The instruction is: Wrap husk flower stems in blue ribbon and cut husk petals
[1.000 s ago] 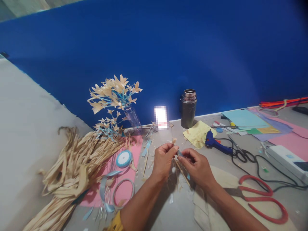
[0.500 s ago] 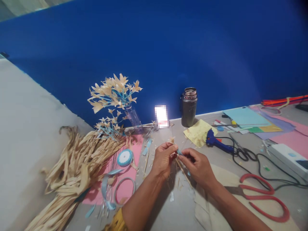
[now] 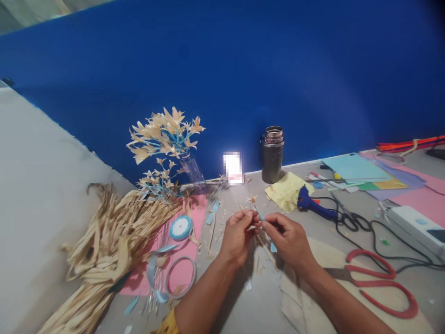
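Pale flower (image 3: 251, 200) is pinched by its blue stem (image 3: 260, 216) betw. closed thumb & finger of R hand (image 3: 289, 237) over table (image 3: 257, 306), L hand (image 3: 239, 235) curled alongside, hold unclear; stem could be bent if oversqueezed.

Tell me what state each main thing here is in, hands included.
Small flower: held, head up
Right hand: pinching its blue stem
Left hand: curled at the stem
Flask: upright, uncapped
Vase: holding flowers
Ribbon spool: lying flat
Yellow sheet: wrinkled
Glue gun: lying down
Red-handled scissors: lying, blades partly hidden
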Tool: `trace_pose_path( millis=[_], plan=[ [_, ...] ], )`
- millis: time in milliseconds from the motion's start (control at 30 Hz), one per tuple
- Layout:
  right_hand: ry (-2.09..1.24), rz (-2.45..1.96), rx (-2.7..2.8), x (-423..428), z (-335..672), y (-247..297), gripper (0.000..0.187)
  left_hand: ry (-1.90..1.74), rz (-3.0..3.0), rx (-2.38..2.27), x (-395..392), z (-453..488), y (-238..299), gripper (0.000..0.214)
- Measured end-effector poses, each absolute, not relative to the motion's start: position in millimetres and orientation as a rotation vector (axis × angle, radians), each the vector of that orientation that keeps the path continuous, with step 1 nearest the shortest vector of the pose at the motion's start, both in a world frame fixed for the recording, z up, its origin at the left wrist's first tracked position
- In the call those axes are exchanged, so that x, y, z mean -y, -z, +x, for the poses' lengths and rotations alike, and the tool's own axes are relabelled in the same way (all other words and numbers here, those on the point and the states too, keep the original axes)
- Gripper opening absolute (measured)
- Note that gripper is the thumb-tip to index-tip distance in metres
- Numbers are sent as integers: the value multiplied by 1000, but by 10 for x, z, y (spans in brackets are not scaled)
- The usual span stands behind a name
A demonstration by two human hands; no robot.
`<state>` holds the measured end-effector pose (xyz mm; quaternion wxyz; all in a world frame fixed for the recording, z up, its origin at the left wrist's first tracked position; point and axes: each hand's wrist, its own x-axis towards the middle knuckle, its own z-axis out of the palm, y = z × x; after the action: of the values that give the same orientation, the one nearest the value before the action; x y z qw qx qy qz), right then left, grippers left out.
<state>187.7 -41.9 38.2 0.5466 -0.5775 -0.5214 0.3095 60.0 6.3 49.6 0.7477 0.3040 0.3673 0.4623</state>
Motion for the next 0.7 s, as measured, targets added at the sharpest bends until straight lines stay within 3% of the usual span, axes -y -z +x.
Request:
trace_pose_path(
  millis=[167,467,567,700],
  plan=[
    [-1058,-1220,1054,383,1920,-379,28,-1017,789,-813,-2,611,-494,28],
    [-1555,-888,766,334,1925,-331,41,-932,718,-766,32,612,-548,31],
    [-1507,-955,813,327,1925,-295,41,-960,687,-796,7,608,-529,31],
    [-1021,-1272,1001,350,1950,-290,32,-1071,714,-860,-39,593,-529,28]
  ],
)
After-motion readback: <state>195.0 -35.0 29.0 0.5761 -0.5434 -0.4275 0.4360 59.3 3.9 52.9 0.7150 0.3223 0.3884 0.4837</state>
